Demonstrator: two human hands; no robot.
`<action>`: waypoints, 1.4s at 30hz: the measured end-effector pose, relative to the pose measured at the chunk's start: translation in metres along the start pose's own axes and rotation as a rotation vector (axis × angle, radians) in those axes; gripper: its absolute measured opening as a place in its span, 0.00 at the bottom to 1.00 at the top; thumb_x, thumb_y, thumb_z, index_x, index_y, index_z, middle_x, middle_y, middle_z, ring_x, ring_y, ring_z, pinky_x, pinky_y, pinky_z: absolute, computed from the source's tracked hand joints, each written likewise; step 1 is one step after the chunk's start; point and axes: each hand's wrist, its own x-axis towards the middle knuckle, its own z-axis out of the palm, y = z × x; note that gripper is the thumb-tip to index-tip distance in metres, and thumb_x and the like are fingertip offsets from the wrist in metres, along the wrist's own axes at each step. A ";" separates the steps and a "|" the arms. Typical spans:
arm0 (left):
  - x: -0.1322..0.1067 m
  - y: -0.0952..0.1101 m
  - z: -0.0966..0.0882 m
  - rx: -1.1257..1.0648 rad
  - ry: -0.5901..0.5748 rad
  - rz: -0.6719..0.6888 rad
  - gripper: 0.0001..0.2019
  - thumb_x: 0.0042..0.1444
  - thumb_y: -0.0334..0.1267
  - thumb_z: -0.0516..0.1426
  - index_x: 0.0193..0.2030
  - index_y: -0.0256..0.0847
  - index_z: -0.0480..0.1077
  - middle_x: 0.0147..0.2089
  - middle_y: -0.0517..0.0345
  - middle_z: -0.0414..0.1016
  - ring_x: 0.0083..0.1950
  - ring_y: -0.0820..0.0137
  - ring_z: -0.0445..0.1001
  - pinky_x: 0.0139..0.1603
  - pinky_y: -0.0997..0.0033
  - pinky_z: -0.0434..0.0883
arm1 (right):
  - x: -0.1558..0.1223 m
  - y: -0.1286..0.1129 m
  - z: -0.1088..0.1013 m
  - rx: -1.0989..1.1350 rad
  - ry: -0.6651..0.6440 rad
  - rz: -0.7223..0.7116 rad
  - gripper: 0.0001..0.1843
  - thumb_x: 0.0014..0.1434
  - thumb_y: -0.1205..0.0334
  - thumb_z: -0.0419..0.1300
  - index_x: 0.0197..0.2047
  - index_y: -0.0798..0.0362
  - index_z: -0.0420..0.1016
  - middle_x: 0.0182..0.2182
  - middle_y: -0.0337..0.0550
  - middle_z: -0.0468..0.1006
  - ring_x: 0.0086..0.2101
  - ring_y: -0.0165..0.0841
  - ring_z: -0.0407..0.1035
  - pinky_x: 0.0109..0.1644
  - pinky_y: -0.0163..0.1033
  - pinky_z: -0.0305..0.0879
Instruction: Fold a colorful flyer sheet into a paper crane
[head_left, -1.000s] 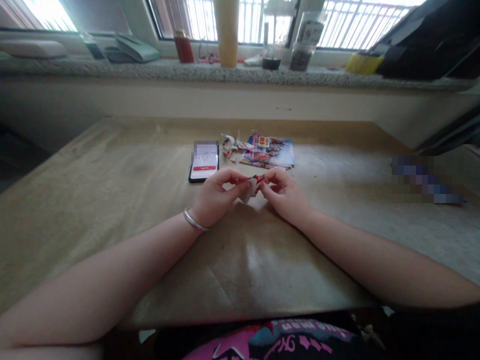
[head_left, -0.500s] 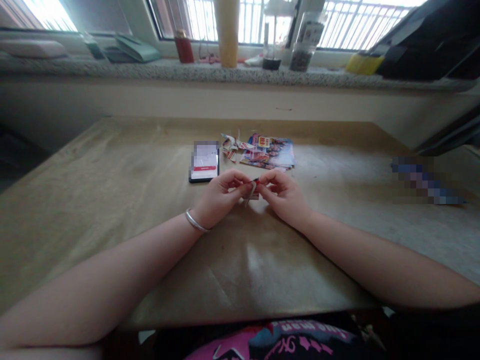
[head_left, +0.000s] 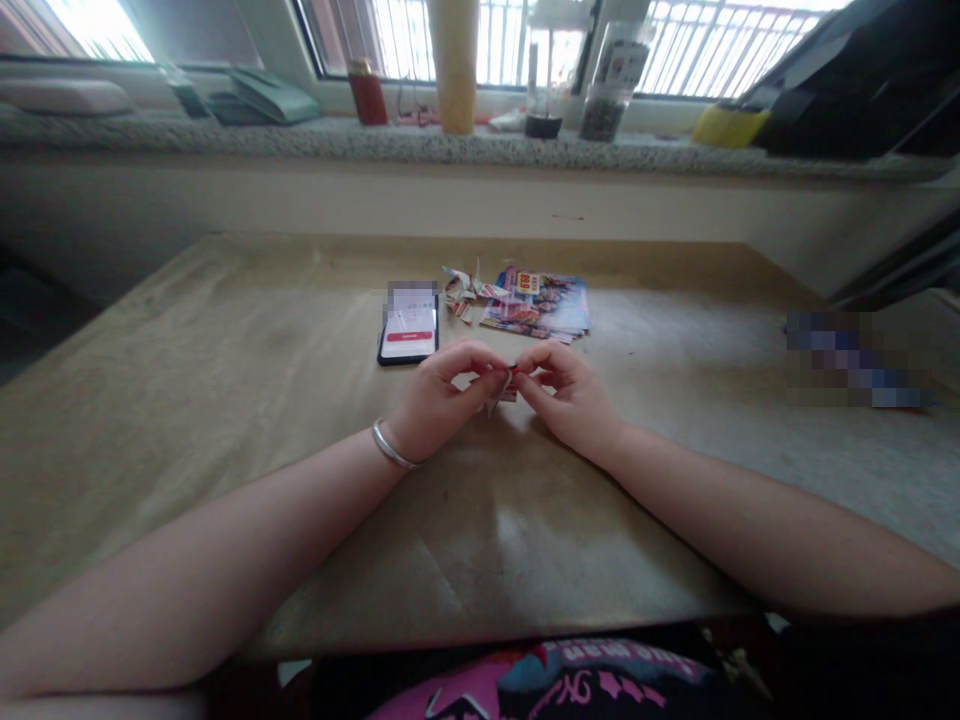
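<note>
As the left hand [head_left: 442, 395] and right hand [head_left: 571, 400] clamp fingers [head_left: 472, 352] on paper [head_left: 505, 394], a clear container [head_left: 606, 95] holds something dark

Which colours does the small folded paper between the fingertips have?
The paper looks mostly white with red, in the head view.

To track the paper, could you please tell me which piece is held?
The small paper piece, pinched between left hand and right hand; the other pieces lie beyond, on the table beside the phone.

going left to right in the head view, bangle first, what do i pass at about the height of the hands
Silver bangle → left hand → small paper piece → right hand → blurred-out item
</note>
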 end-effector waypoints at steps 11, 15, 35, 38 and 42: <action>0.002 0.002 0.001 0.137 0.026 0.132 0.02 0.56 0.31 0.57 0.32 0.37 0.70 0.32 0.59 0.73 0.35 0.75 0.71 0.38 0.74 0.70 | -0.001 0.004 0.000 0.000 0.010 -0.053 0.03 0.55 0.62 0.59 0.33 0.51 0.68 0.31 0.37 0.70 0.31 0.27 0.67 0.31 0.32 0.68; 0.002 0.000 0.002 0.125 0.032 0.138 0.01 0.56 0.30 0.56 0.33 0.37 0.69 0.32 0.58 0.73 0.35 0.74 0.71 0.38 0.74 0.70 | 0.001 0.002 0.000 0.044 0.017 -0.051 0.04 0.56 0.60 0.59 0.33 0.51 0.68 0.31 0.38 0.70 0.31 0.27 0.67 0.30 0.32 0.69; 0.004 0.004 0.004 0.174 -0.010 0.263 0.05 0.54 0.25 0.54 0.33 0.38 0.67 0.32 0.61 0.68 0.34 0.77 0.68 0.34 0.77 0.69 | -0.003 0.002 -0.001 -0.051 -0.036 -0.164 0.05 0.54 0.69 0.56 0.33 0.50 0.67 0.32 0.36 0.68 0.32 0.26 0.66 0.31 0.31 0.68; 0.003 0.002 0.007 0.148 -0.009 0.202 0.06 0.51 0.24 0.54 0.33 0.39 0.66 0.32 0.62 0.67 0.33 0.77 0.67 0.33 0.78 0.69 | -0.002 0.001 0.000 -0.053 -0.026 -0.158 0.06 0.52 0.70 0.56 0.32 0.50 0.66 0.31 0.36 0.68 0.32 0.26 0.66 0.30 0.31 0.67; 0.002 -0.002 0.008 0.073 -0.045 0.085 0.05 0.51 0.26 0.54 0.34 0.39 0.66 0.34 0.61 0.68 0.35 0.77 0.68 0.34 0.79 0.71 | 0.000 0.002 0.002 -0.043 -0.003 -0.089 0.05 0.52 0.69 0.56 0.33 0.50 0.66 0.31 0.36 0.69 0.31 0.26 0.66 0.30 0.31 0.67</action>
